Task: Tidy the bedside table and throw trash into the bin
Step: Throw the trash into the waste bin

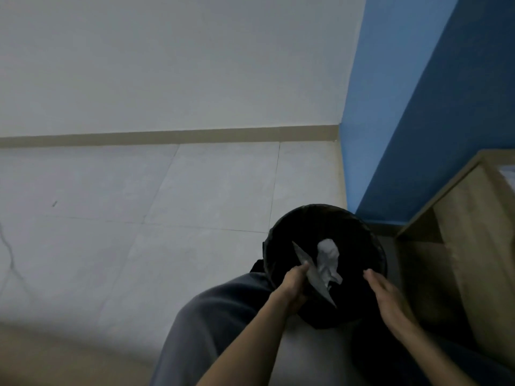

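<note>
Head view, looking down into a black bin (281,232) standing on the pale tiled floor (139,207), close to the corner where the white wall (167,65) meets the blue wall (418,107). Bin lined with a dark bag, its rim just beside the near corner of a light wooden bedside table (468,218) at the right edge of the frame.

Left hand (292,285) closed over the near-left rim of the bin, thumb and fingers pinching a flat grey sheet or card (312,274) that slants across the opening, one pointed end toward the far-left rim, the other toward the near rim. Crumpled white paper (328,260) just beside the sheet, touching or overlapping it, over the dark interior; resting or falling, cannot tell.

Right hand (387,296) at the near-right rim, empty, fingers extended and loosely together, palm turned inward toward the bin; contact with the rim not clear.

Both forearms bare, entering from the lower edge. Grey trouser leg (217,316) below the left arm, near the bin. Table interior shadowed; a pale item at its upper right too small to identify.
</note>
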Motion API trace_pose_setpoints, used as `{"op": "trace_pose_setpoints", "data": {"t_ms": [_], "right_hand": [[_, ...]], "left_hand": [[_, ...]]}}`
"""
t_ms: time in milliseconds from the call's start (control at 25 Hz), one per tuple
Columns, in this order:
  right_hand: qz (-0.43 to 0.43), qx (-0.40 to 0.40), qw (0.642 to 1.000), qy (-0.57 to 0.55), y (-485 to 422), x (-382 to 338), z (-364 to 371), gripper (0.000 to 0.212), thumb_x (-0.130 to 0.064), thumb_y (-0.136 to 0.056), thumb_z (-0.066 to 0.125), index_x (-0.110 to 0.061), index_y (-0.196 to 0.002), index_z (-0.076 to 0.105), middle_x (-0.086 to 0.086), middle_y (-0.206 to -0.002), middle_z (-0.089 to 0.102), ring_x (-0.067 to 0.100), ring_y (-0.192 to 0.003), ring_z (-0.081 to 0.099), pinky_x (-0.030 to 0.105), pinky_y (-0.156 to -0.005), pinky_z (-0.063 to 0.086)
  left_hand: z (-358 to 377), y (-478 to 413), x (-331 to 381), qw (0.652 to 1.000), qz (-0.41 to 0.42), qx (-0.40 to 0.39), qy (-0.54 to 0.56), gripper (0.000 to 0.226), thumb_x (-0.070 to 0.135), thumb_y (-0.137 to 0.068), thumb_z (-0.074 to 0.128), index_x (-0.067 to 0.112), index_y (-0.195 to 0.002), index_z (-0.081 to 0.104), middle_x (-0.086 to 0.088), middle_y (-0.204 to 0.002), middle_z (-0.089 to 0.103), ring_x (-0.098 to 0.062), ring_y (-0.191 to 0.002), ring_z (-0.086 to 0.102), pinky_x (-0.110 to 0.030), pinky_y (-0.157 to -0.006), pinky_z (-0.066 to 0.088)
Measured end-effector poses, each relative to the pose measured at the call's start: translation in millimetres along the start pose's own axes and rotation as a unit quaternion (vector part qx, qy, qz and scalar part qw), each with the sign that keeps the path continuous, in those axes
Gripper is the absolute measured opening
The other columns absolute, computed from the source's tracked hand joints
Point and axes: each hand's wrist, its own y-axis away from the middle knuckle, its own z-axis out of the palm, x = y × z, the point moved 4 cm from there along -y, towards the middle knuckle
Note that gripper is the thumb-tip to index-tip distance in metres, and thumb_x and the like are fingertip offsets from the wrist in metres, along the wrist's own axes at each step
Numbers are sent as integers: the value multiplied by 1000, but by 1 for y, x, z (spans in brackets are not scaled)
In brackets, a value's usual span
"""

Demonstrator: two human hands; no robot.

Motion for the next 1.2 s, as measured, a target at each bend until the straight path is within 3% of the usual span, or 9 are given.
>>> {"op": "trace_pose_setpoints", "data": {"t_ms": [120, 200, 360, 480, 560, 680, 840, 960, 1200], "right_hand": [[27, 179, 979, -97, -1, 7, -8, 45, -39, -92, 44, -10, -125, 52, 15, -131, 53, 32, -117, 49, 45, -99, 38], [137, 243, 946, -166, 5, 11, -6, 42, -34, -93, 43, -10, -127, 48, 18, -130, 52, 36, -116, 49, 48, -98, 39], [356, 85, 829, -424, 23, 10, 45, 57, -48, -93, 35, -15, -139, 36, 16, -142, 42, 41, -128, 38, 59, -88, 37], [354, 43, 806, -473, 20, 1, 67, 58, -51, -92, 30, -15, -137, 40, 17, -142, 43, 40, -127, 40, 53, -71, 43], [326, 30, 801, -500, 12, -12, 74, 59, -50, -94, 25, -14, -139, 38, 18, -145, 39, 38, -131, 37, 54, -87, 38], [286, 22, 800, -527, -8, -36, 79, 60, -49, -95, 18, -14, -141, 34, 15, -149, 34, 35, -135, 32, 53, -105, 25], [267, 46, 799, -537, -43, -49, 76, 59, -51, -93, 24, -18, -139, 38, 13, -148, 36, 33, -133, 34, 57, -102, 29], [242, 53, 801, -545, -67, -63, 75, 59, -51, -93, 23, -18, -140, 36, 15, -148, 34, 33, -134, 33, 58, -102, 29], [195, 32, 789, -582, -119, -100, 80, 60, -52, -93, 23, -16, -140, 35, 15, -148, 34, 33, -134, 35, 57, -102, 31]], "left_hand": [[-8, -4, -6, 989, 72, 54, -121, 57, 33, -97, 44, 9, -146, 24, -12, -144, 42, -27, -131, 43, -33, -102, 35], [-8, 2, -10, 973, 122, 61, -186, 53, 33, -97, 45, 11, -143, 31, -10, -141, 46, -22, -127, 46, -26, -101, 36], [-12, 14, -21, 923, 225, 96, -297, 38, 32, -96, 43, 19, -131, 47, -4, -140, 49, -17, -133, 40, -24, -108, 32], [-20, 16, -21, 811, 309, 271, -415, 43, 31, -93, 37, 25, -136, 41, 7, -157, 4, -16, -147, -8, -30, -119, -1], [-30, 8, -20, 860, 248, 333, -298, 57, 22, -92, 46, 21, -145, 25, 0, -158, -14, -22, -146, -13, -36, -119, -1], [-42, -29, -15, 952, 134, 273, 41, 72, 7, -89, 53, 15, -149, 13, -16, -157, 13, -34, -142, 23, -44, -117, 21], [-35, -56, 11, 950, 119, 173, 230, 44, -4, -91, 45, 10, -133, 44, -17, -124, 57, -32, -107, 58, -48, -95, 49], [-25, -61, 41, 948, 111, 137, 264, 38, 3, -94, 44, 11, -130, 46, -16, -126, 57, -33, -109, 57, -37, -77, 53], [-10, -85, 103, 937, 117, 72, 320, 39, 13, -94, 43, 9, -132, 44, -15, -135, 51, -28, -109, 55, -39, -85, 50]]}}
